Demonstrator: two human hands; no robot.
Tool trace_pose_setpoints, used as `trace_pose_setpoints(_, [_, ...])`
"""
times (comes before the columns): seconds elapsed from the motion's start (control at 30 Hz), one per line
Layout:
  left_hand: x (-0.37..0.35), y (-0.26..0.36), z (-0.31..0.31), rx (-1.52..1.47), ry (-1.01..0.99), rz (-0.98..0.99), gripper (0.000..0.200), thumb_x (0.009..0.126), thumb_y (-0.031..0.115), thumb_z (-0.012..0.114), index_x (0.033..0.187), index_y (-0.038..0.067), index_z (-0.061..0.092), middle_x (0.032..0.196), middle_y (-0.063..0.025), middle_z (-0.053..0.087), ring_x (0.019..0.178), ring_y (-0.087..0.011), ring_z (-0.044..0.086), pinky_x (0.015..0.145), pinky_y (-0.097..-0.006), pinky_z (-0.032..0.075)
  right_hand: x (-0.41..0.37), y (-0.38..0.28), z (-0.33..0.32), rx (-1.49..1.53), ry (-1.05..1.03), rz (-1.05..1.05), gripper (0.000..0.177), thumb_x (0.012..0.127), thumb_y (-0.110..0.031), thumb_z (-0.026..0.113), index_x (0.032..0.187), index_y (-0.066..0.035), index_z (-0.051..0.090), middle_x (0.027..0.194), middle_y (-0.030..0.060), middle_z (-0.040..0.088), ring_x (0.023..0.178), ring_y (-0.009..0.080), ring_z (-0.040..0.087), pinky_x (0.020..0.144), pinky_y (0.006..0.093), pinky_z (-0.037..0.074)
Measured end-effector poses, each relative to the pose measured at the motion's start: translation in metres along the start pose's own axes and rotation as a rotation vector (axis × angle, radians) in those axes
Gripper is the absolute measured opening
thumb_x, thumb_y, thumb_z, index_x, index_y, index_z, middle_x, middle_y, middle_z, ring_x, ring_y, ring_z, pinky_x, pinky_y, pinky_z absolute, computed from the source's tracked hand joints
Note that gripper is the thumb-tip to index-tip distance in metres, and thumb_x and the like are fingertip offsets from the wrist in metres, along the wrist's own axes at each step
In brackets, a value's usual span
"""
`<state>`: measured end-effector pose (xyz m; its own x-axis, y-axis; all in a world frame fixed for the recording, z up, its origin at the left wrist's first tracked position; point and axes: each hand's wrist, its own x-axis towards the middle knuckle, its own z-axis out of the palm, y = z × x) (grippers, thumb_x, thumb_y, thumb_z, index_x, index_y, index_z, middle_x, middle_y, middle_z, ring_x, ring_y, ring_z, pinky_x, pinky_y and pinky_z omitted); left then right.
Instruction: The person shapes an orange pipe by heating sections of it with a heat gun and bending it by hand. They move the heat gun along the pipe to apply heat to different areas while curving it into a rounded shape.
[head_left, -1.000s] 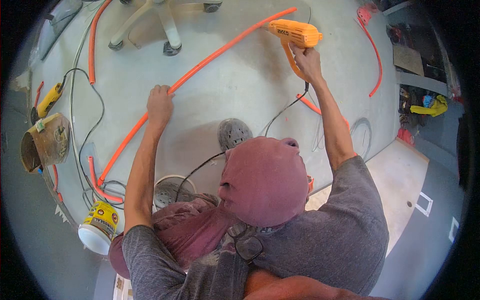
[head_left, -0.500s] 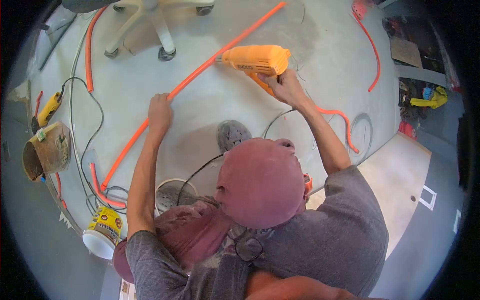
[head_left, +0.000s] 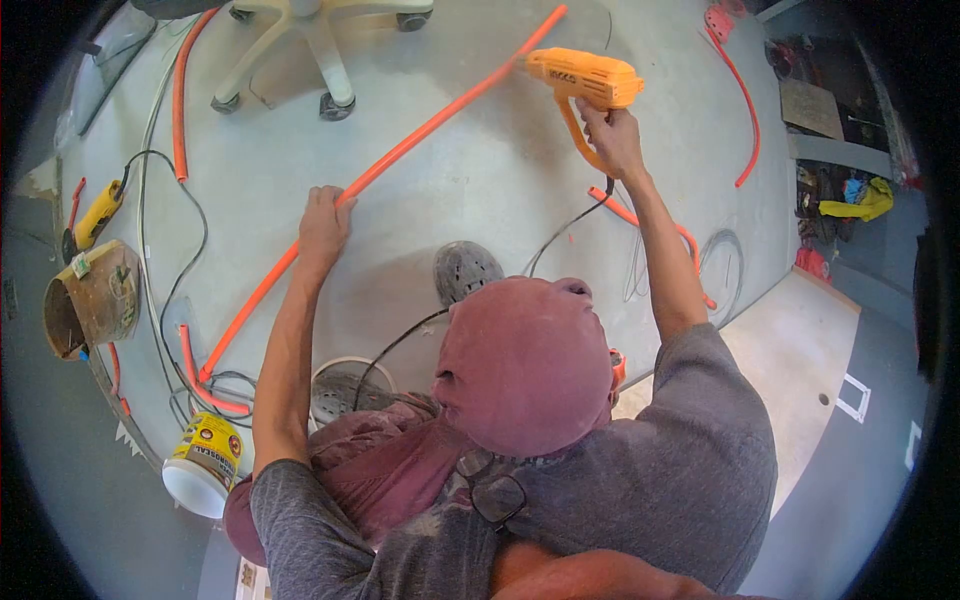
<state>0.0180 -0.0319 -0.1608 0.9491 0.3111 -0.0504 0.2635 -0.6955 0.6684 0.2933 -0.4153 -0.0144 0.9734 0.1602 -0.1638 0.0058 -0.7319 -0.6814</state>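
Observation:
My left hand [head_left: 325, 222] is wrapped around a long orange pipe [head_left: 425, 130], which slants from the lower left up to the top centre. In my right hand [head_left: 612, 138] is a yellow-orange heat gun [head_left: 590, 78], gripped by its handle. Its nozzle points left and sits right beside the upper part of the pipe. From the handle's base a black cord [head_left: 565, 225] runs down towards my feet. The pipe bows slightly along its upper stretch. Its lower end lies near a short bent orange pipe [head_left: 195, 375].
A wheeled chair base [head_left: 300, 50] stands at the upper left. A yellow power tool [head_left: 98, 215], a dirty bucket [head_left: 105, 295] and a yellow-labelled tub [head_left: 205, 460] line the left. Another bent orange pipe [head_left: 660, 225] and a light board [head_left: 790, 350] lie to the right.
My right hand has moved the heat gun up and to the right along the pipe, towards its far end. My left hand keeps its place on the pipe.

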Motion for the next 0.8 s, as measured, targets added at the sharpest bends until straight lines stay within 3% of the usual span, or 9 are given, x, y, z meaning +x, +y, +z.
trace_pose_setpoints(0.13, [-0.001, 0.005, -0.002, 0.083, 0.025, -0.004, 0.027, 0.102, 0.029, 0.064, 0.114, 0.005, 0.064, 0.107, -0.0177, 0.060, 0.105, -0.0386, 0.060, 0.089, -0.0492, 0.051, 0.010, 0.003, 0.007, -0.007, 0.076, -0.059, 0.051, 0.095, -0.050, 0.072, 0.096, 0.001, 0.069, 0.072, 0.0034, 0.062, 0.064, 0.0121, 0.058, 0.060, 0.0307, 0.048])
trace_pose_setpoints(0.33, [0.002, 0.002, 0.000, 0.101, 0.115, -0.023, 0.025, 0.103, 0.026, 0.061, 0.115, 0.004, 0.064, 0.110, -0.0178, 0.064, 0.107, -0.0386, 0.061, 0.090, -0.0493, 0.050, -0.027, -0.017, 0.009, 0.030, -0.242, -0.110, 0.035, 0.099, -0.035, 0.070, 0.100, 0.000, 0.069, 0.075, 0.0005, 0.061, 0.067, 0.0100, 0.055, 0.061, 0.0297, 0.046])
trace_pose_setpoints(0.47, [0.007, 0.002, -0.003, 0.089, 0.061, -0.107, 0.026, 0.104, 0.025, 0.059, 0.117, 0.004, 0.063, 0.113, -0.0186, 0.065, 0.108, -0.0391, 0.061, 0.091, -0.0498, 0.050, -0.023, -0.012, 0.014, 0.040, -0.215, -0.145, 0.035, 0.098, -0.035, 0.070, 0.101, 0.000, 0.069, 0.076, 0.0003, 0.061, 0.067, 0.0097, 0.055, 0.061, 0.0296, 0.046])
trace_pose_setpoints(0.63, [0.011, -0.004, -0.010, 0.001, 0.003, -0.158, 0.030, 0.104, 0.027, 0.060, 0.119, 0.002, 0.060, 0.116, -0.0219, 0.066, 0.108, -0.0409, 0.063, 0.092, -0.0497, 0.050, 0.015, -0.005, 0.009, 0.115, -0.096, -0.014, 0.039, 0.097, -0.040, 0.072, 0.100, -0.001, 0.069, 0.076, 0.0004, 0.060, 0.066, 0.0099, 0.055, 0.060, 0.0292, 0.046])
trace_pose_setpoints(0.8, [0.014, 0.001, -0.022, -0.027, -0.043, -0.107, 0.033, 0.102, 0.030, 0.063, 0.116, 0.000, 0.059, 0.116, -0.0240, 0.065, 0.106, -0.0422, 0.063, 0.090, -0.0500, 0.050, 0.062, 0.015, 0.005, 0.169, -0.019, -0.010, 0.039, 0.096, -0.042, 0.074, 0.098, -0.003, 0.067, 0.079, 0.0005, 0.062, 0.065, 0.0105, 0.056, 0.058, 0.0285, 0.046])
